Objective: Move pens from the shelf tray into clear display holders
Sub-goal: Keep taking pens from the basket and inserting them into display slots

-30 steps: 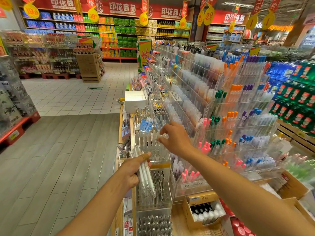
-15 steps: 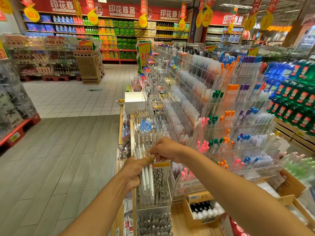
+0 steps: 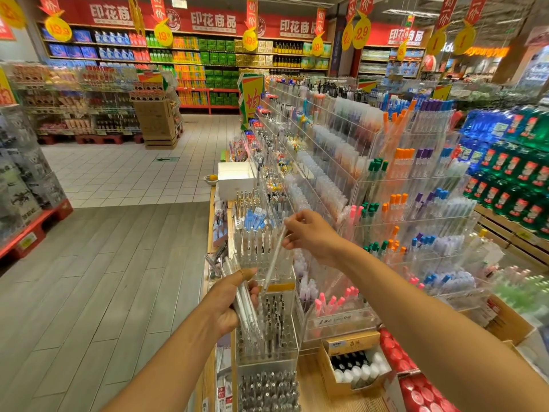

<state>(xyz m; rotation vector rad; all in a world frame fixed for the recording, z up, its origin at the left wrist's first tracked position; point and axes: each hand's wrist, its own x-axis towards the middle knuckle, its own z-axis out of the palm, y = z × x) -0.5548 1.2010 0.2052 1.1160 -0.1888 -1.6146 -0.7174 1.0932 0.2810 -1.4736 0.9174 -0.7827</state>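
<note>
- Pens (image 3: 274, 257): clear/white barrels, seen in both hands.
- Display holders (image 3: 386, 185): clear acrylic; caps w/ orange, purple, green, pink, blue.
- Box (image 3: 236, 178): white.
- Banners (image 3: 214, 20): red w/ white characters; price tags (image 3: 58, 28) yellow.
- Floor (image 3: 98, 278): grey planks, white tiles beyond.
- Bottles (image 3: 505, 185): green, red labels.

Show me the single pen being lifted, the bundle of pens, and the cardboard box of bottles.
single pen (image 3: 274, 255), head view, middle of its clear barrel.
bundle of pens (image 3: 248, 307), head view, barrels just below the left hand's thumb.
cardboard box of bottles (image 3: 334, 379), head view, its front wall.
</note>
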